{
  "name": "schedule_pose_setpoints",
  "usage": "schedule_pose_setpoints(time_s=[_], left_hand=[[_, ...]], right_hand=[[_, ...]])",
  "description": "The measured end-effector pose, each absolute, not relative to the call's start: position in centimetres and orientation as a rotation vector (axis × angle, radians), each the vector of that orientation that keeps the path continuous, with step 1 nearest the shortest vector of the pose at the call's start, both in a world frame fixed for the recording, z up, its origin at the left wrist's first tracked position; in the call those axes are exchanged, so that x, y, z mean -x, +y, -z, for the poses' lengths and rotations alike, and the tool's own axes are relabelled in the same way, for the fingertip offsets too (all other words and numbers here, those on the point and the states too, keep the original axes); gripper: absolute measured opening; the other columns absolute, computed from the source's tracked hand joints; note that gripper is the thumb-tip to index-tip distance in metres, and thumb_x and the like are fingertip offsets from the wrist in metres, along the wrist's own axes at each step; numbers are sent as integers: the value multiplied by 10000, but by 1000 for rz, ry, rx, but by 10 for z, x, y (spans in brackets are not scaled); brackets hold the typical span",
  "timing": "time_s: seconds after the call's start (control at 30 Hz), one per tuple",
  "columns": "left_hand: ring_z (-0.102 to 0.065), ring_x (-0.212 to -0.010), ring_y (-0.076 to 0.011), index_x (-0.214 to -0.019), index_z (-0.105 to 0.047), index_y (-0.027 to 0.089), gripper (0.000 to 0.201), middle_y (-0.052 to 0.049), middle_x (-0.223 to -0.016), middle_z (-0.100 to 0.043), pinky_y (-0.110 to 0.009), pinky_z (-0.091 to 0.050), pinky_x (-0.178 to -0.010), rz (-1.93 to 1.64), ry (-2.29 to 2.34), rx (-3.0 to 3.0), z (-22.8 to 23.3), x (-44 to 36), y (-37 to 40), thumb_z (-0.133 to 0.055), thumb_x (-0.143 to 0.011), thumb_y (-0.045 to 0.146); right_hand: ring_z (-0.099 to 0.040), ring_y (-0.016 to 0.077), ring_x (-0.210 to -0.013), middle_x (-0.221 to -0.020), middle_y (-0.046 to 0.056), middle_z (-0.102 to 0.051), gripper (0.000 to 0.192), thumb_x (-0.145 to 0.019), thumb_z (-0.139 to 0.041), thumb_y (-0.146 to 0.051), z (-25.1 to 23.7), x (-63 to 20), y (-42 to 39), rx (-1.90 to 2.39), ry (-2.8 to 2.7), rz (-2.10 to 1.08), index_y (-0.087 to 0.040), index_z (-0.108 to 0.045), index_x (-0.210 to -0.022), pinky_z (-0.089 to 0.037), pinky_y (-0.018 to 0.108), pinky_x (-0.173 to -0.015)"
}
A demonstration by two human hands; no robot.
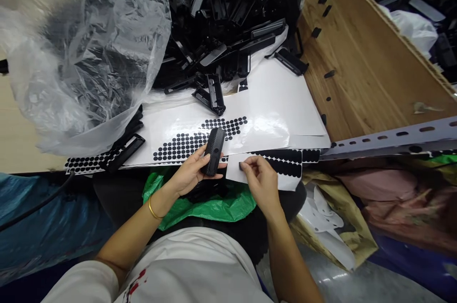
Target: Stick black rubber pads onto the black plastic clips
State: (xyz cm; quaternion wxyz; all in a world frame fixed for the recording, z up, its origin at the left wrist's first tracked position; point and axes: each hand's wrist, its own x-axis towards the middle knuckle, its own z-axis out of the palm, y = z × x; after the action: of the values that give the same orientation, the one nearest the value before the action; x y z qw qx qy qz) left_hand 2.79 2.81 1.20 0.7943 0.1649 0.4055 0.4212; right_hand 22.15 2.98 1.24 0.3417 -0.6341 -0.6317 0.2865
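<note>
My left hand (189, 172) is closed on a long black plastic part (215, 148) with a finely ridged face and a small round mark near its middle. My right hand (263, 181) pinches a small black sticker (242, 166) between thumb and forefinger. Just beside it, a white sticker sheet (291, 182) with rows of black stickers hangs over the table edge. Beyond my left hand lies another sheet with round black stickers (178, 147). Two more black plastic parts (215, 93) rest on the white sheets.
A large heap of black plastic parts (228, 12) fills the back. Clear plastic bagging (117, 31) lies at the left, near a few loose parts (126, 152). A wooden board (357, 55) stands at the right. Below the edge are a green bag (217, 210) and a paper bag (362, 241).
</note>
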Motion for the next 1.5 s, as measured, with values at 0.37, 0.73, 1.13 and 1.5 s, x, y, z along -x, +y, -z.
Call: schedule_pose_setpoints(time_s=[0.37,0.73,1.13,1.5], left_hand=[[-654,-824,-164,-1289,-502,236,440,-42,-940,-682,-390,-573,-781,-903,817,-375,-5,-26,24,-573,-855,227],[-631,-761,-128,-1383,-400,243,555,-44,-960,-678,-344,-579,-756,-933,900,-348,-10,-26,24,-566,-856,196],[-635,-862,-153,-1395,-390,273,587,-59,-1078,-655,-388,-543,-857,-953,952,-326,-11,-27,23,-583,-847,196],[-616,-851,-136,-1381,-398,219,708,-39,-1025,-667,-309,-521,-847,-924,947,-351,-14,-23,22,-588,-722,43]], right_hand=[[-257,56,-465,-567,-64,-372,304,-696,-678,-436,-14,-167,31,1264,-926,-1668,-192,-499,-670,-165,205,-394],[-304,74,-502,-592,-56,-394,251,-721,-641,-395,-10,-158,30,1286,-948,-1623,-197,-499,-664,-254,210,-439],[-440,111,-588,-663,-19,-470,239,-764,-581,-422,0,-153,27,1371,-1082,-1505,-203,-499,-712,-391,215,-480],[-458,115,-592,-667,-24,-485,206,-772,-560,-397,4,-150,28,1384,-1087,-1467,-205,-503,-726,-405,231,-511]])
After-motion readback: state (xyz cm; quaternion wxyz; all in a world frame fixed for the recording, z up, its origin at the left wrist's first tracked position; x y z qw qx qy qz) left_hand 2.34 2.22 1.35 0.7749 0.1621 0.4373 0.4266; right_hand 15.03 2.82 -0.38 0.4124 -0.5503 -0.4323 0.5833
